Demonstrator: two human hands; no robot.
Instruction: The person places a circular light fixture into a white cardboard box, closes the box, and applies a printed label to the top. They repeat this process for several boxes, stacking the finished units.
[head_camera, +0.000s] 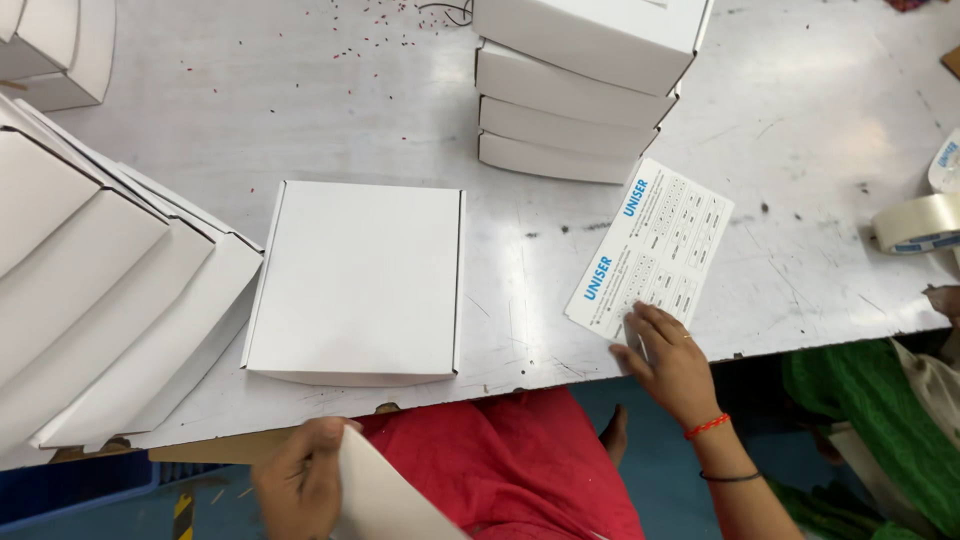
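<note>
1. The right hand (668, 362) rests its fingers (640, 322) – slightly spread – flat on the near edge of a white printed card (655, 245) lying tilted on the grey worktop (800, 150)
2. The left hand (300, 478), below the worktop edge, has its fingers closed on a white flat sheet (385, 500)
3. A closed white flat box (358, 280) lies near the front edge, between the hands
4. Behind the card stands a stack of white boxes (575, 95) – folded blanks (100, 290) fan out at the left
5. A tape roll (918, 222) sits far right
</note>
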